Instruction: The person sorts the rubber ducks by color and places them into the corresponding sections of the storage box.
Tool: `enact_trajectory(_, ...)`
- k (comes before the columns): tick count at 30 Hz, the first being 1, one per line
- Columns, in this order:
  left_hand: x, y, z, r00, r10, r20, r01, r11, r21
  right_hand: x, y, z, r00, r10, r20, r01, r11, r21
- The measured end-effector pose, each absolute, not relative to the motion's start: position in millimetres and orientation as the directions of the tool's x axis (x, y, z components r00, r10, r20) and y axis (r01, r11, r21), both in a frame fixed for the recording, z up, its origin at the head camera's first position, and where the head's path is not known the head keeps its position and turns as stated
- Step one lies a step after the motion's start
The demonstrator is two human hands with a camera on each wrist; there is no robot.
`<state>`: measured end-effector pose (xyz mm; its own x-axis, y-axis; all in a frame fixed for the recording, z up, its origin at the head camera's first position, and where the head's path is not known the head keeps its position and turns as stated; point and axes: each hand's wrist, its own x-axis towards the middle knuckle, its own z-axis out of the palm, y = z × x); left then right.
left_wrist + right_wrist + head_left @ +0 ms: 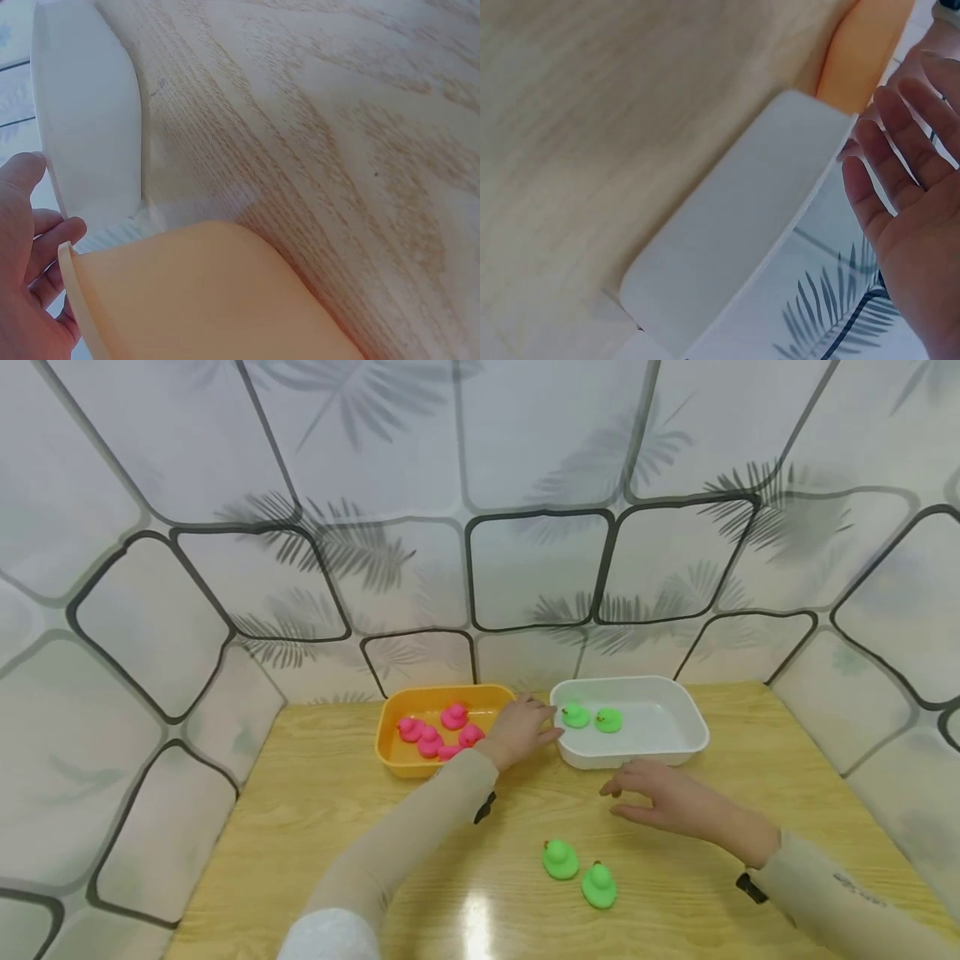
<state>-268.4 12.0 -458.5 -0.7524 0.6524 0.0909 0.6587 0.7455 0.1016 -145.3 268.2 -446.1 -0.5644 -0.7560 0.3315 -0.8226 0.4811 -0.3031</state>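
My left hand (519,728) reaches over the gap between an orange tub (401,770) and a white tub (678,752). Its fingertips are at the white tub's left rim; in the left wrist view, whether they touch it is hard to tell. Nothing is held in that hand. Just in front of the white tub hovers my right hand (660,797), fingers loosely extended and holding nothing. Two green toy ducks, one at the left (575,716) and one beside it (609,720), sit inside the white tub. Several pink toy ducks (453,717) lie in the orange tub.
Two more green ducks, one (559,860) slightly behind the other (599,886), stand on the wooden table (315,852) in front of the tubs. A patterned wall covering (540,568) rises directly behind the tubs and along both sides.
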Motion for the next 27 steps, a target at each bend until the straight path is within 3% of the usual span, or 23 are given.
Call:
enact_trajectory(12,-269.5,10.4,-458.1,-0.760,0.645,0.082,0.650,0.751,0.116,-110.9,259.9,-461.6,-0.541,-0.810,0.227,-0.813,0.435,-0.388)
enact_trajectory(23,-268.7,10.1,-459.5,-0.761,0.643,0.083,0.648,0.752,0.121,-92.0,255.0,-471.5,-0.499,-0.834,0.237,-0.838,0.393,-0.380)
enact_trajectory(27,-268.1,10.3,-459.0,-0.761,0.643,0.088,0.649,0.750,0.132,-88.7,254.9,-476.8,-0.455,-0.848,0.273,-0.873,0.364,-0.325)
